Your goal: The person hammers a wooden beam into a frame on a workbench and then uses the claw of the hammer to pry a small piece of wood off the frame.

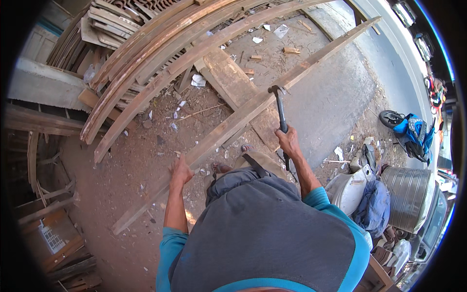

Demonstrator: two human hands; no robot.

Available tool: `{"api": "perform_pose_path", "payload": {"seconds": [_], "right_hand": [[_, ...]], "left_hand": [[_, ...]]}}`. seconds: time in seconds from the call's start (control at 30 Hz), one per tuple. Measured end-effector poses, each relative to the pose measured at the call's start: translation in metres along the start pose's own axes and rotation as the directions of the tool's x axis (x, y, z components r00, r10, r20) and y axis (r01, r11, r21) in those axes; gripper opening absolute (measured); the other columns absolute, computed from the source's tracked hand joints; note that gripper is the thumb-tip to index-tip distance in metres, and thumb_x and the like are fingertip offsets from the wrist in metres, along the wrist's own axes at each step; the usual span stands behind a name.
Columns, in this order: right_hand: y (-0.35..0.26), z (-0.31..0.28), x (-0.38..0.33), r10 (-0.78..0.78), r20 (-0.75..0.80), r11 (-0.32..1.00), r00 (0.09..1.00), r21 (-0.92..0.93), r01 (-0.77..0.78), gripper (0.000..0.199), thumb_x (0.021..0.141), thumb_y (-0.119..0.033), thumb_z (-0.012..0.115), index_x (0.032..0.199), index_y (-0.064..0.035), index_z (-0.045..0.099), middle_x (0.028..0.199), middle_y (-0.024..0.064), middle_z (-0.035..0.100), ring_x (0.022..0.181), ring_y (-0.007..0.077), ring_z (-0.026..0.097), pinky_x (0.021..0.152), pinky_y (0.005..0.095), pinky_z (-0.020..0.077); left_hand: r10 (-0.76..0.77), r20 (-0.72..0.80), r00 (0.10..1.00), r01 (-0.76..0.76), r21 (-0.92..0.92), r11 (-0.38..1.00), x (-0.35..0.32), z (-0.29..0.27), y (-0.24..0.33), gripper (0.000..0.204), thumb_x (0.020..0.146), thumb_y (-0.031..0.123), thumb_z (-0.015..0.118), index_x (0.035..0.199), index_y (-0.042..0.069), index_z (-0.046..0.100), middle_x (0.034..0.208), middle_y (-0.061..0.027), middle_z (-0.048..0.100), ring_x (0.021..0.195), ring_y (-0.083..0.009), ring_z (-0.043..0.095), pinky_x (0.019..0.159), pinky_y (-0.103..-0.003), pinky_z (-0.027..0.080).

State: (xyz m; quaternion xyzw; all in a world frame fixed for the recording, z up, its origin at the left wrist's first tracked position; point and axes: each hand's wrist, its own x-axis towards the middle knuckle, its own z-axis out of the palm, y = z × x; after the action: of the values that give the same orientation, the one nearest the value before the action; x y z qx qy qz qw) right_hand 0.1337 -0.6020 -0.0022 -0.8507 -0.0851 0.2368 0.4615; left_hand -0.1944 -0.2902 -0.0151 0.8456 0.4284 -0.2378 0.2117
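A long wooden beam (228, 124) runs diagonally before me, from low on the left to the upper right. My left hand (181, 171) grips its edge on the near left part. In my right hand (288, 138) is a claw hammer (281, 109), held by its dark handle. The hammer's head lies over the beam's right edge; whether it touches the wood I cannot tell. Under the beam, crossing it, lies a wide plank (233, 73).
Several long timbers (160, 82) are stacked at the upper left, beside a pile of short boards (109, 22). Wood scraps (292, 50) and litter dot the dirt ground. At the right are a blue motorcycle (413, 131), a ribbed metal drum (406, 197) and a blue cloth (373, 207).
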Motion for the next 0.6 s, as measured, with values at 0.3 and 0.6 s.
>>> {"api": "perform_pose_path", "payload": {"seconds": [0.3,0.6], "right_hand": [[-0.036,0.031,-0.067,0.07,0.017,0.996,0.997,0.06,-0.071,0.024,0.087,-0.023,0.068,0.087,-0.0007,0.061,0.062,0.0017,0.053,0.057,0.0114,0.051,0.053,0.0324,0.0429],[-0.031,0.042,-0.093,0.019,0.071,0.998,0.997,-0.06,-0.014,0.029,0.086,-0.026,0.071,0.09,0.001,0.062,0.068,0.0054,0.055,0.065,0.0146,0.052,0.062,0.0359,0.0452]], "left_hand": [[0.297,0.011,0.955,-0.285,-0.253,0.925,0.033,-0.05,-0.04,0.099,0.057,0.028,0.088,0.144,0.001,0.048,0.126,-0.0262,0.065,0.119,-0.0382,0.063,0.104,-0.042,0.049],[0.32,0.053,0.946,-0.295,-0.268,0.917,0.02,-0.076,-0.036,0.072,0.069,0.039,0.083,0.125,-0.003,0.065,0.119,-0.0256,0.069,0.112,-0.0362,0.067,0.098,-0.042,0.05]]}}
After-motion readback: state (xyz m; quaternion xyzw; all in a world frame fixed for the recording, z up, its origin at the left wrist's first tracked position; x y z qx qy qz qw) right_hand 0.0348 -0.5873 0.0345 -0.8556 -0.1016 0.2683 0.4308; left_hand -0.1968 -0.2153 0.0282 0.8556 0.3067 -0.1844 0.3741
